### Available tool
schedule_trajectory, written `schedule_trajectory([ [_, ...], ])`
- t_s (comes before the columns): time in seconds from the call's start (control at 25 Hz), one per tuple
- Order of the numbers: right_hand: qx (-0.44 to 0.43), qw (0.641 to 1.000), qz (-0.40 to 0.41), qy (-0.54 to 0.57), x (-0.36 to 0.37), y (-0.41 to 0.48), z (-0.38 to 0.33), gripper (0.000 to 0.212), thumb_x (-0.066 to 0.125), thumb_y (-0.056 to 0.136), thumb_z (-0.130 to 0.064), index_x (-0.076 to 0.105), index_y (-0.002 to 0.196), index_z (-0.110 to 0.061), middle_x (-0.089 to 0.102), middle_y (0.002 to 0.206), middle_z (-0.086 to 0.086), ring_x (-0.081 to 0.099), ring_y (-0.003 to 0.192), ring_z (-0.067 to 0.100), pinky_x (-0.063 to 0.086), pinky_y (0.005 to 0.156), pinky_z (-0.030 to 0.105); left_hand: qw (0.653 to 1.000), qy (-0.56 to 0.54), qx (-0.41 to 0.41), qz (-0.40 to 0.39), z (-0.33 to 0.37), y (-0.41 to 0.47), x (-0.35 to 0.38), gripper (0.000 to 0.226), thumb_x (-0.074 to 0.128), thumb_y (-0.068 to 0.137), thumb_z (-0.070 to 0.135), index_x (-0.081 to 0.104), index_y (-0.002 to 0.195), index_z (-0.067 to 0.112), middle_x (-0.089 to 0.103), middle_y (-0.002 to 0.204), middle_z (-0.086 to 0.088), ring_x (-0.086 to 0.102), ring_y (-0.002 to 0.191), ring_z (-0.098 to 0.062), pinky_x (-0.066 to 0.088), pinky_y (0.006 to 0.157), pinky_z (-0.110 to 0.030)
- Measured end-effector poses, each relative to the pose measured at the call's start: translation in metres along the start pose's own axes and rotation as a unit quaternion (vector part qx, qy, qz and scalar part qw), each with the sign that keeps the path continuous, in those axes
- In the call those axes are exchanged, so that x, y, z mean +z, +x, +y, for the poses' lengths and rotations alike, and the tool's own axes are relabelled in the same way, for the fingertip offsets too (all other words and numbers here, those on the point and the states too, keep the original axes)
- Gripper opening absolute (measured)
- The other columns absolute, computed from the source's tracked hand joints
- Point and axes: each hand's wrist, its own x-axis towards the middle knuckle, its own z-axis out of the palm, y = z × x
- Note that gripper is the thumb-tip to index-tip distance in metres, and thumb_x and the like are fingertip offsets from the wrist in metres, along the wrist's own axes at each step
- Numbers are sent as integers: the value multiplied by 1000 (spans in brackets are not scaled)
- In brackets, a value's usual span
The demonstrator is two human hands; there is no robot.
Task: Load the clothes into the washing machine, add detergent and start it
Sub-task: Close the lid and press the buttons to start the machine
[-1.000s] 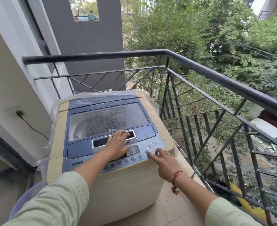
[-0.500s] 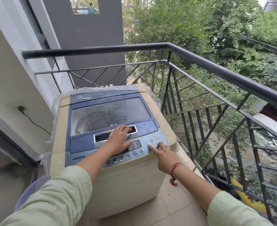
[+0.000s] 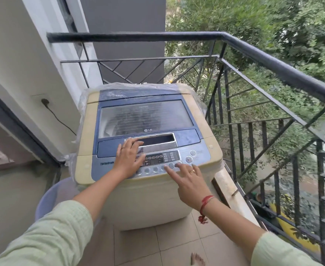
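A cream and blue top-loading washing machine (image 3: 144, 198) stands on the balcony with its glass lid (image 3: 144, 116) closed. My left hand (image 3: 130, 159) lies flat on the lid handle and the left part of the control panel (image 3: 169, 158), fingers straight. My right hand (image 3: 188, 181) hovers at the panel's front edge, its index finger stretched out to the row of round buttons (image 3: 152, 169). No clothes or detergent are in view.
A black metal railing (image 3: 272, 70) runs behind and to the right of the machine, with trees beyond. A blue plastic tub (image 3: 48, 196) sits left of the machine. A plug and cable (image 3: 46, 103) hang on the left wall. Tiled floor lies below.
The camera has tilted down and nearer. My right index finger has shifted left from the larger right-hand buttons to the lower row. My left hand stays on the lid handle.
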Motion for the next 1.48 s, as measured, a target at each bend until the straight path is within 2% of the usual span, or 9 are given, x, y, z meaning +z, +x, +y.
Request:
schedule_trajectory([
  [0.2, -72, 992, -102, 34, -2, 16, -54, 86, 49, 77, -10, 5, 148, -32, 32, 140, 11, 36, 125, 32, 35, 95, 42, 998, -6, -63, 12, -30, -31, -4, 50, 35, 83, 47, 52, 121, 20, 42, 138, -2, 24, 140, -26, 7, 113, -54],
  [0.36, -67, 989, -135, -12, -2, 30, -60, 82, 47, 83, -12, 0, 148, -33, 27, 140, 12, 31, 126, 34, 36, 93, 43, 998, 3, -67, 9, -43, -40, -5, 71, 20, 75, 57, 49, 128, 19, 39, 142, -5, 23, 140, -24, 10, 114, -45],
  [0.68, -53, 971, -164, -163, -5, 40, -101, 75, 42, 94, -22, -8, 148, -12, 37, 132, 15, 42, 120, 34, 37, 97, 45, 996, 5, -77, 31, -40, -42, -1, 57, 32, 81, 48, 50, 124, 17, 43, 136, -6, 36, 132, -23, 10, 113, -48],
  [0.8, -55, 985, -142, -80, 0, 30, -95, 81, 49, 87, -17, -4, 149, -16, 33, 135, 13, 40, 121, 32, 36, 95, 44, 996, 0, -81, 39, -36, -39, -1, 36, 52, 89, 27, 50, 122, 17, 42, 132, -4, 38, 128, -24, 8, 112, -54],
  [0.96, 1, 999, -37, -19, 2, 12, -46, 91, 67, 58, -21, 32, 142, -29, 54, 120, 6, 58, 101, 26, 46, 76, 39, 997, -5, -70, 34, -21, -27, -1, 33, 54, 86, 20, 51, 119, 17, 42, 129, -3, 37, 127, -23, 5, 111, -58],
  [1.08, 47, 990, -128, 23, 1, 6, -23, 84, 52, 73, -16, 16, 147, -30, 34, 139, 4, 38, 124, 27, 38, 94, 40, 998, -13, -51, 24, -7, -16, 6, 36, 54, 85, 20, 50, 121, 19, 41, 133, -3, 36, 129, -24, 6, 112, -57],
  [1.2, 49, 989, -135, 29, -2, 9, -20, 79, 48, 77, -13, 17, 147, -28, 30, 141, 3, 35, 127, 27, 37, 95, 38, 999, -18, -35, 13, 5, -7, 11, 39, 54, 86, 22, 48, 124, 20, 40, 134, -1, 35, 129, -22, 6, 112, -56],
  [1.36, -16, 984, -76, -160, 8, 14, -43, 54, 47, 75, -15, 58, 128, -15, 59, 115, 4, 62, 88, 17, 47, 69, 30, 999, -21, -32, 18, 11, -4, 15, 33, 53, 88, 23, 50, 121, 20, 42, 131, 1, 38, 127, -19, 2, 112, -54],
  [1.48, -54, 961, -115, -244, 16, 16, -65, 51, 24, 90, -7, 33, 137, 9, 46, 128, 18, 56, 104, 22, 43, 85, 31, 999, -17, -38, 14, 12, -4, 15, 34, 51, 89, 23, 48, 123, 20, 43, 129, 1, 40, 125, -20, 1, 113, -54],
])
